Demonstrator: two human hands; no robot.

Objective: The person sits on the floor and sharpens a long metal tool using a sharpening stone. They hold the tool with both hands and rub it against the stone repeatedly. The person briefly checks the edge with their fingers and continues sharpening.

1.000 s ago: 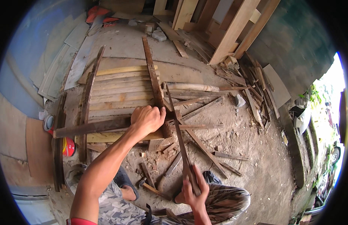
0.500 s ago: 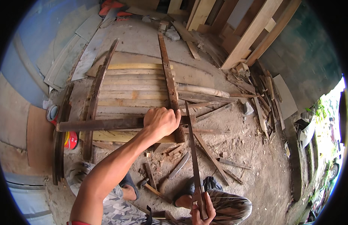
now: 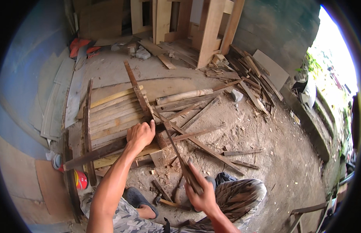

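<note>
My left hand (image 3: 140, 136) is wrapped round a dark wooden bar (image 3: 98, 153), pressing it down near its right end. The bar lies crosswise over two long dark timbers, the right timber (image 3: 136, 87) and the left timber (image 3: 88, 116). My right hand (image 3: 201, 194) grips a handsaw (image 3: 179, 156) by its handle. The saw's narrow blade slants forward and left, crossing the bar's end just right of my left hand. Whether its teeth are in the wood, I cannot tell. Beneath the timbers lie several pale planks (image 3: 114, 116) side by side.
Scrap sticks (image 3: 215, 155) and chips litter the ground to the right, with a larger wood pile (image 3: 254, 77) beyond. A hammer (image 3: 170, 202) lies between my feet. A red can (image 3: 80, 179) stands at left. Wooden frames (image 3: 207, 37) stand at the back.
My right hand has pushed the saw forward, its handle now closer to the bar. The left hand keeps its hold on the bar. The whole view has tilted upward and swung right.
</note>
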